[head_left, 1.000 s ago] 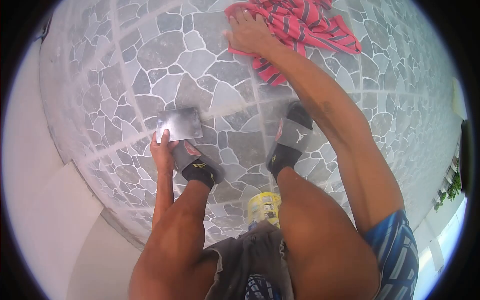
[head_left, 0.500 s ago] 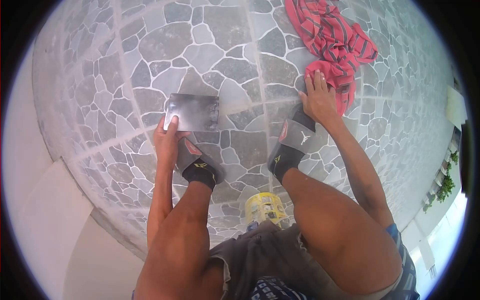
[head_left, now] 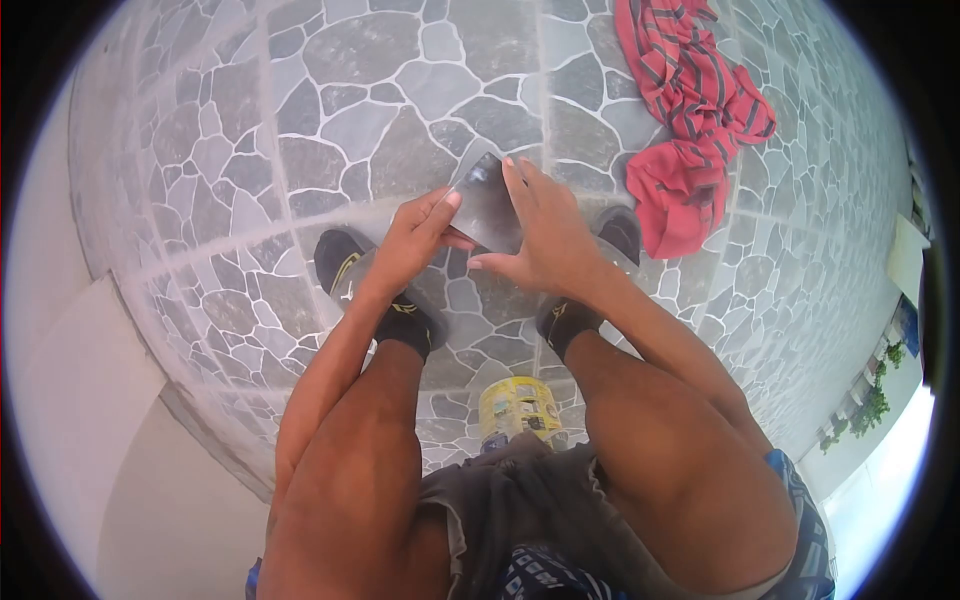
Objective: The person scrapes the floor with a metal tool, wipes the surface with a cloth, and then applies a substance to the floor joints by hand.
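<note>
A dark, shiny flat plate (head_left: 486, 205) is tilted over the stone-patterned floor, between my feet. My left hand (head_left: 415, 235) grips its left edge, thumb on top and fingers underneath. At its right side is my right hand (head_left: 540, 225), fingers extended along the edge and thumb spread out below the lower corner. A red cloth with dark stripes (head_left: 690, 120) lies crumpled on the floor to the right, apart from both hands.
A yellow bucket (head_left: 518, 407) stands between my legs. My sandalled feet rest on the floor (head_left: 340, 150) on either side. A pale wall (head_left: 60, 400) borders the left, and green plants (head_left: 872, 408) line the far right.
My right hand has left the red cloth and come to the plate's right side. My left hand has carried the plate right, and it is now turned at an angle.
</note>
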The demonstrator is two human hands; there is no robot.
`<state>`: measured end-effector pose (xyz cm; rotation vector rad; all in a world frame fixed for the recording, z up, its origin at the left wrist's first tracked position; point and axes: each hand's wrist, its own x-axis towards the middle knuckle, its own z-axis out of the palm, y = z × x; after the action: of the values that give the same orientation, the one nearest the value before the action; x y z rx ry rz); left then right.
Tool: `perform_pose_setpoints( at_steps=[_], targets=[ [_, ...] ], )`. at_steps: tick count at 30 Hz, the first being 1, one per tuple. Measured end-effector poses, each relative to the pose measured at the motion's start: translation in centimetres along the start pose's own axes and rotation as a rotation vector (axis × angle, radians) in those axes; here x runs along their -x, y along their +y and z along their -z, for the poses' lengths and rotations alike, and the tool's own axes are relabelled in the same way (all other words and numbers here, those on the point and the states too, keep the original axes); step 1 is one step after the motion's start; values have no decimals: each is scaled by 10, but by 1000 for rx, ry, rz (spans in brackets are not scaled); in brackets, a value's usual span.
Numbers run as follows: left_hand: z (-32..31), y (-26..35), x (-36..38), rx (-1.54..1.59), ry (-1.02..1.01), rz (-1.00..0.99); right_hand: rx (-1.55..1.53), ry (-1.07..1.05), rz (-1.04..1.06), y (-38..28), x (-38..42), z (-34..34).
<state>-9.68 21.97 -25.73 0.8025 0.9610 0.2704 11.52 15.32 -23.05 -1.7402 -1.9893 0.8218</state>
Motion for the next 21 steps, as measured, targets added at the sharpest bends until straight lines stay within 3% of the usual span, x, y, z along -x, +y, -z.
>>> perform_pose_setpoints(
  at_steps=[1, 4, 7, 8, 10, 11, 12, 15, 16, 19, 21],
  targets=[
    [-1, 0, 2, -35, -9, 0, -74, 9, -50, -3, -6, 2],
    [-1, 3, 6, -148, -86, -50, -267, -271, -502, -3, -11, 32],
    [-4, 8, 14, -100, -151, -24, -625, -577, -610, 12, -9, 44],
    [-3, 8, 16, -117, -150, -5, -657, -578, -577, 12, -2, 42],
    [3, 5, 20, -147, -150, 36, -578, -500, -523, 14, 0, 44],
    [5, 1, 23, -216, -50, 13, -542, -464, -500, 15, 2, 45],
    [9, -3, 29, -286, 49, -7, -376, -406, -523, 20, -3, 49],
    [25, 0, 50, -477, 253, 56, 418, -44, -116, 53, -10, 38],
    [32, 2, 57, -534, 308, 99, 449, -44, -103, 62, -14, 30],
    [57, -30, 71, -750, 374, -259, 539, -70, -91, 74, -24, 17],
    [53, -46, 73, -725, 423, -311, 584, -109, -116, 70, -31, 10]
  ],
)
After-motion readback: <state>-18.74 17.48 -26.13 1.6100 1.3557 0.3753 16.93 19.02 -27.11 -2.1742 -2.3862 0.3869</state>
